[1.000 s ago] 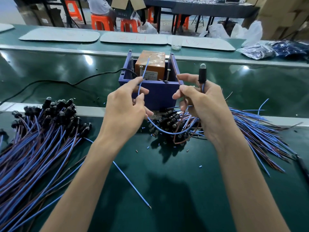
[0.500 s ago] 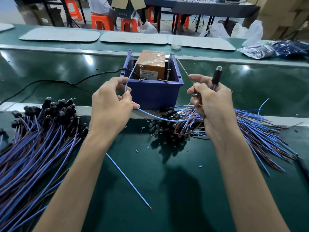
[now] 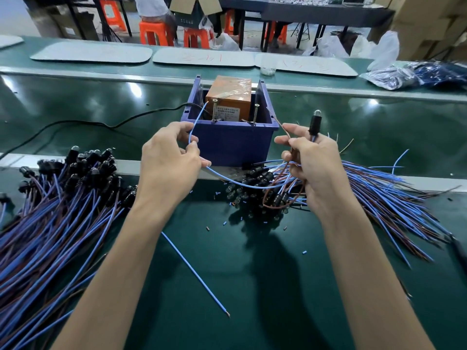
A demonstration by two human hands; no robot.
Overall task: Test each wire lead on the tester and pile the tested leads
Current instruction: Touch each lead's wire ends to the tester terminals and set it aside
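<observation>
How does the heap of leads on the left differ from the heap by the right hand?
The left heap is larger and spreads to the frame's left edge; the right heap is smaller and fans out to the right. The left heap's black heads lie at its far end, clear of both hands; the right heap's heads bunch under the right hand, which partly covers them. Both hold blue and brown wires with black heads and lie on the green bench.

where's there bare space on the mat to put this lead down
Free: the green mat between your forearms, right of the loose blue wire. Crowded: left pile, right pile, and the stretch just before the blue tester box.
</observation>
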